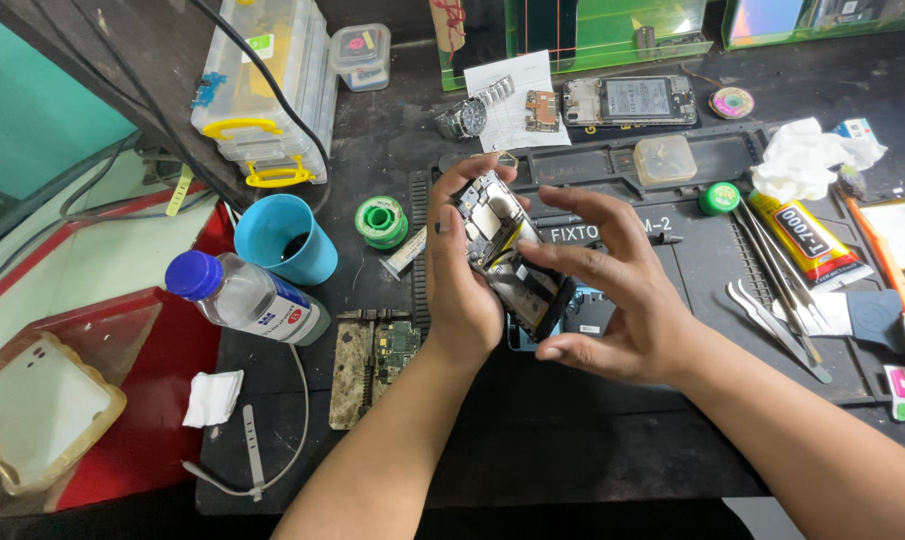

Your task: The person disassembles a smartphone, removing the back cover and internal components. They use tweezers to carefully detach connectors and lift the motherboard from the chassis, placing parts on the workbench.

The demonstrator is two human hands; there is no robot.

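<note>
Hands meet over the middle of a dark repair mat (692, 300) with moulded trays, both busy with an opened smartphone (507, 255) whose back cover is off, showing its circuit board, metal shields and black lower part. The left hand (462, 280) is wrapped around the phone from the side, thumb and fingers clasping its edges and holding it tilted above the mat. The right hand (612, 300) comes in from the other side, its thumb and forefinger pinched against the phone's exposed middle, the remaining fingers curled loosely beneath. Left of the hands stand a blue plastic cup (284, 240), a clear bottle with a blue cap (247, 297) lying on its side, and a green spool of solder wire (381, 221). Right of them lie metal tweezers (777, 320) and a yellow glue tube (804, 240). Farther back rests another opened phone (629, 101), beside a steel wristwatch (472, 112).
</note>
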